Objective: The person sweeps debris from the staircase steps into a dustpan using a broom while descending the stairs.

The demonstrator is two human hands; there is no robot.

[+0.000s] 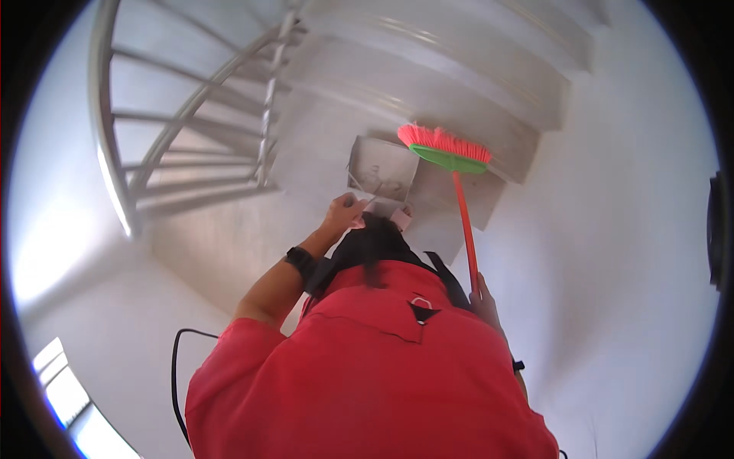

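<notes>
My right hand [485, 303] is wrapped round the red handle of a broom [466, 222] at my right side. The broom's head points up and away from me, its green block topped with pinkish-red bristles. In front of my waist, my left hand [344, 216] has its fingers closed; what they hold is too unclear to name. Just beyond it is a pale, open, box-like container [382, 164] with some dark marks or bits inside. A small pinkish-white piece [401, 217] shows between the container and my dark clothing.
Pale stairs [459, 57] curve upward ahead and to the right. A metal railing [202, 96] with bars runs along the left. White walls [612, 229] rise close on the right, and a bright window [69, 390] shows at lower left.
</notes>
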